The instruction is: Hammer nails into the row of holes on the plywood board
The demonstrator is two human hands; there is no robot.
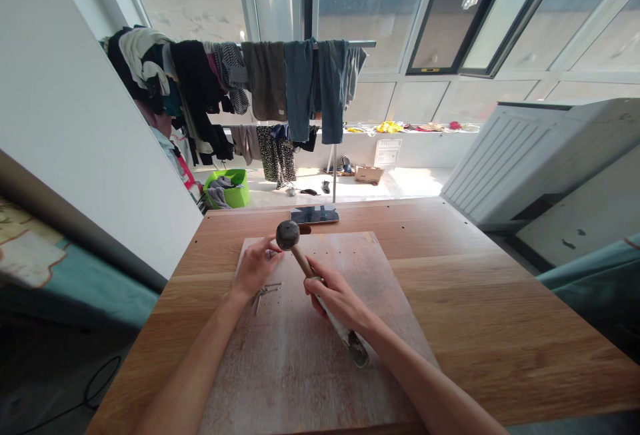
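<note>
My right hand is wrapped round the wooden handle of a hammer. The hammer's dark round head is raised over the far left part of a worn wooden board. Close to that head, my left hand is closed in a pinch low over the board; whatever is between its fingertips is too small to make out. A small pile of nails lies on the board just below my left hand. Several small dark dots mark the board's surface to the right of the hammer head.
The board lies on a wooden table. A phone rests beyond the board, near the table's far edge. Past the table stand a clothes rack with hanging trousers, a green basket and, at right, a white ridged appliance.
</note>
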